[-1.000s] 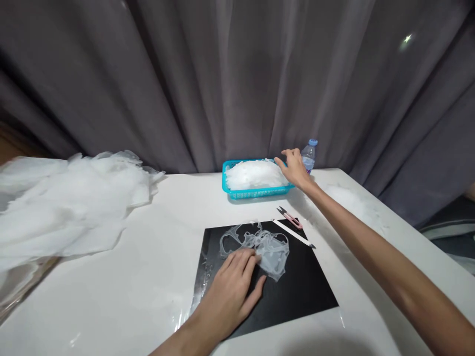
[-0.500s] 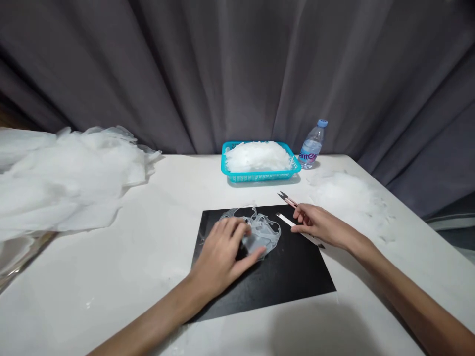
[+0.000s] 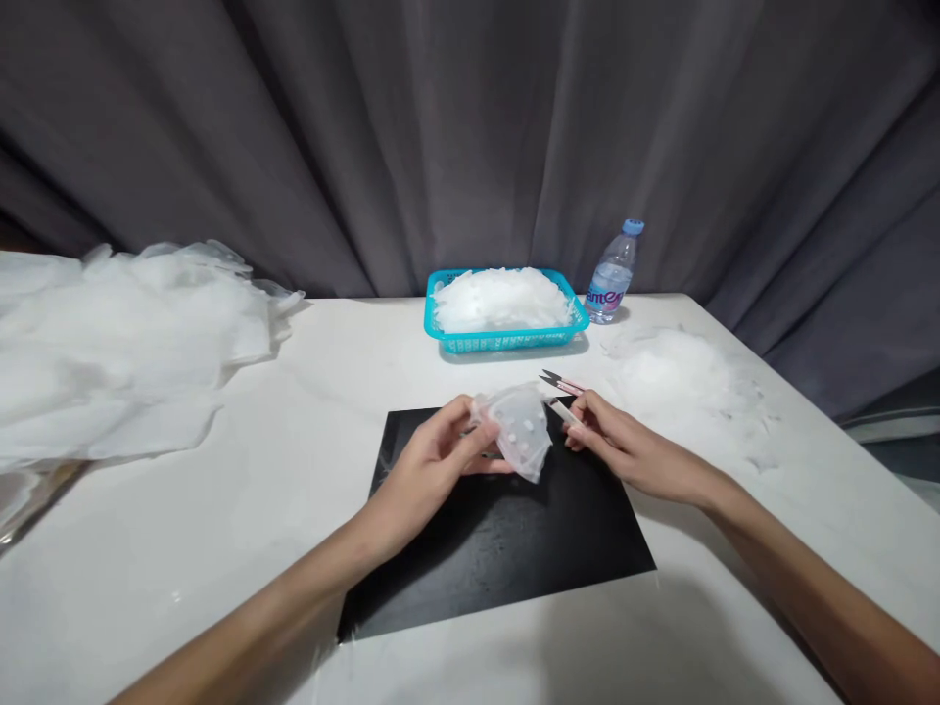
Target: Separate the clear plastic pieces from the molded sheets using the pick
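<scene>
My left hand point(image 3: 447, 446) is closed on a piece of sheer white fabric point(image 3: 523, 431) with small white dots, holding it above the black mat point(image 3: 506, 543). The thumb presses on its near face. In my right hand point(image 3: 609, 436), thumb and fingers pinch a slim white tool point(image 3: 565, 412) with a dark tip. That tip points at the fabric's right edge; whether they touch I cannot tell. Just behind those fingers are thread snips point(image 3: 562, 382) with dark blades and a pinkish handle, partly hidden by the hand.
A turquoise basket point(image 3: 506, 341) heaped with white pieces stands at the back, beside a water bottle point(image 3: 614, 274). Stacked sheer white fabric point(image 3: 124, 352) covers the table's left side. A loose white pile point(image 3: 682, 392) lies at the right. A grey curtain point(image 3: 470, 137) hangs behind.
My left hand has gathered the sheer fabric off the mat and lifted it. My right hand has raised the slim white tool from the mat toward the fabric.
</scene>
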A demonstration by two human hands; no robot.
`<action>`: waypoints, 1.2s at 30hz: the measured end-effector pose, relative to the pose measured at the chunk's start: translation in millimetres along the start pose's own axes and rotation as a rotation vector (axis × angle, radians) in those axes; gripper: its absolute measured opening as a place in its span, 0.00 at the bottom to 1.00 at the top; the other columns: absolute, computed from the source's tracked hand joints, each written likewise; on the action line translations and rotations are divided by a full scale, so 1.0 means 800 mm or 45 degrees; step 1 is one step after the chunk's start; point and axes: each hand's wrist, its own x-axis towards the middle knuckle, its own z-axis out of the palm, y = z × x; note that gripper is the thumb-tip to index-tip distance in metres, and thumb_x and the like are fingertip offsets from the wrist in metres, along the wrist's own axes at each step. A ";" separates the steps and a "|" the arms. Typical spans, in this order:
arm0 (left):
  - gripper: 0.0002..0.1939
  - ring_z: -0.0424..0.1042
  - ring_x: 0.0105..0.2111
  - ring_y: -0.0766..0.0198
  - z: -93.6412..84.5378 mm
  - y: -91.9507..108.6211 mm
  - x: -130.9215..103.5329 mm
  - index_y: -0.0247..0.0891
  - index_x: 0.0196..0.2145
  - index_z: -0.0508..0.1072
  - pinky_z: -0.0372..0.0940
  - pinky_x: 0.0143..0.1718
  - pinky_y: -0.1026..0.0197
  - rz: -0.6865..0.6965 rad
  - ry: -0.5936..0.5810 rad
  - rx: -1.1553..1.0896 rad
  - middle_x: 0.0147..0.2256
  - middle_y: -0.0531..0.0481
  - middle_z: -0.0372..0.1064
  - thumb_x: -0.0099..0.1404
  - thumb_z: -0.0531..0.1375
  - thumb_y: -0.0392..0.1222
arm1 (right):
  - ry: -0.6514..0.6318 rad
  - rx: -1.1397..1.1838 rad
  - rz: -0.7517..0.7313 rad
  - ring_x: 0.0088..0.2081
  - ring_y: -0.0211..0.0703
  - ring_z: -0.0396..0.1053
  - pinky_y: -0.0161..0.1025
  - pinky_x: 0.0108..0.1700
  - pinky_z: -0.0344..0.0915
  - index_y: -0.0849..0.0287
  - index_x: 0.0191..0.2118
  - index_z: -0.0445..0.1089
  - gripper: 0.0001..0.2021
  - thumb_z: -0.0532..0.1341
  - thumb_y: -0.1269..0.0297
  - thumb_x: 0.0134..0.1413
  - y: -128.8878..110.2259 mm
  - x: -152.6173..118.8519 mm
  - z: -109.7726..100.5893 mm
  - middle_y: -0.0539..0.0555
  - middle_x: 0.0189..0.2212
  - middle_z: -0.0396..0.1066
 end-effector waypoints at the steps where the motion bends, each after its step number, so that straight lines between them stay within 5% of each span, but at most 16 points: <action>1: 0.15 0.77 0.45 0.57 0.000 -0.005 -0.005 0.39 0.39 0.71 0.75 0.50 0.54 -0.065 0.011 -0.153 0.43 0.50 0.75 0.70 0.64 0.54 | 0.009 0.074 -0.010 0.40 0.43 0.67 0.42 0.47 0.64 0.53 0.44 0.60 0.14 0.48 0.48 0.76 -0.004 0.000 0.006 0.52 0.39 0.69; 4: 0.17 0.78 0.44 0.58 0.001 -0.025 -0.023 0.36 0.37 0.74 0.74 0.54 0.55 -0.263 -0.055 -0.216 0.40 0.49 0.76 0.66 0.70 0.52 | 0.009 0.277 0.080 0.37 0.42 0.67 0.42 0.44 0.65 0.54 0.47 0.61 0.18 0.48 0.44 0.75 -0.010 0.003 0.028 0.52 0.38 0.72; 9: 0.25 0.81 0.31 0.58 0.007 -0.042 -0.038 0.35 0.33 0.72 0.77 0.35 0.59 -0.421 -0.184 -0.047 0.30 0.49 0.76 0.66 0.65 0.63 | 0.021 0.287 0.120 0.43 0.45 0.71 0.41 0.46 0.65 0.53 0.50 0.65 0.19 0.66 0.48 0.63 -0.007 0.010 0.058 0.50 0.41 0.73; 13: 0.31 0.77 0.20 0.58 0.002 -0.024 -0.042 0.37 0.34 0.69 0.70 0.21 0.62 -0.628 -0.188 -0.071 0.23 0.48 0.76 0.64 0.62 0.72 | 0.145 -0.180 -0.026 0.44 0.47 0.70 0.43 0.49 0.64 0.54 0.45 0.66 0.09 0.64 0.58 0.68 -0.005 0.011 0.072 0.52 0.41 0.69; 17: 0.34 0.71 0.16 0.63 -0.015 0.012 -0.050 0.35 0.44 0.76 0.61 0.17 0.65 -0.873 -0.397 -0.094 0.21 0.46 0.77 0.67 0.57 0.72 | 0.220 -0.261 -0.068 0.45 0.47 0.69 0.43 0.48 0.64 0.54 0.39 0.62 0.07 0.57 0.62 0.73 -0.009 0.009 0.075 0.53 0.42 0.68; 20: 0.31 0.67 0.22 0.66 -0.029 0.020 -0.049 0.37 0.45 0.82 0.59 0.23 0.65 -0.672 -0.316 0.123 0.23 0.49 0.73 0.68 0.58 0.69 | 0.260 -0.139 -0.046 0.39 0.44 0.69 0.40 0.43 0.63 0.54 0.41 0.62 0.07 0.55 0.59 0.74 -0.011 0.007 0.067 0.51 0.39 0.68; 24: 0.25 0.69 0.35 0.61 -0.035 -0.006 -0.032 0.41 0.36 0.83 0.65 0.37 0.61 -0.304 -0.126 0.479 0.35 0.49 0.73 0.66 0.62 0.66 | 0.227 0.123 -0.061 0.32 0.40 0.67 0.36 0.36 0.62 0.53 0.43 0.63 0.06 0.58 0.57 0.72 -0.014 0.006 0.052 0.46 0.31 0.68; 28: 0.24 0.68 0.32 0.63 -0.029 -0.023 -0.015 0.41 0.36 0.68 0.67 0.36 0.59 -0.242 0.027 0.417 0.34 0.54 0.67 0.66 0.63 0.66 | 0.212 0.164 -0.178 0.42 0.43 0.73 0.37 0.43 0.67 0.51 0.51 0.67 0.07 0.58 0.60 0.72 -0.018 0.005 0.042 0.51 0.44 0.73; 33: 0.24 0.67 0.34 0.61 -0.034 -0.022 0.002 0.43 0.45 0.64 0.66 0.38 0.57 0.024 0.295 0.856 0.39 0.52 0.67 0.67 0.64 0.64 | 0.186 0.039 -0.314 0.50 0.45 0.74 0.44 0.55 0.70 0.49 0.58 0.67 0.13 0.53 0.65 0.74 -0.014 0.005 0.036 0.53 0.53 0.73; 36: 0.29 0.69 0.48 0.53 -0.040 -0.017 0.017 0.46 0.56 0.65 0.66 0.50 0.52 0.196 0.131 0.986 0.51 0.46 0.68 0.66 0.66 0.62 | 0.210 -0.065 -0.386 0.56 0.48 0.72 0.49 0.60 0.68 0.49 0.60 0.67 0.15 0.52 0.66 0.74 -0.007 0.008 0.031 0.54 0.56 0.73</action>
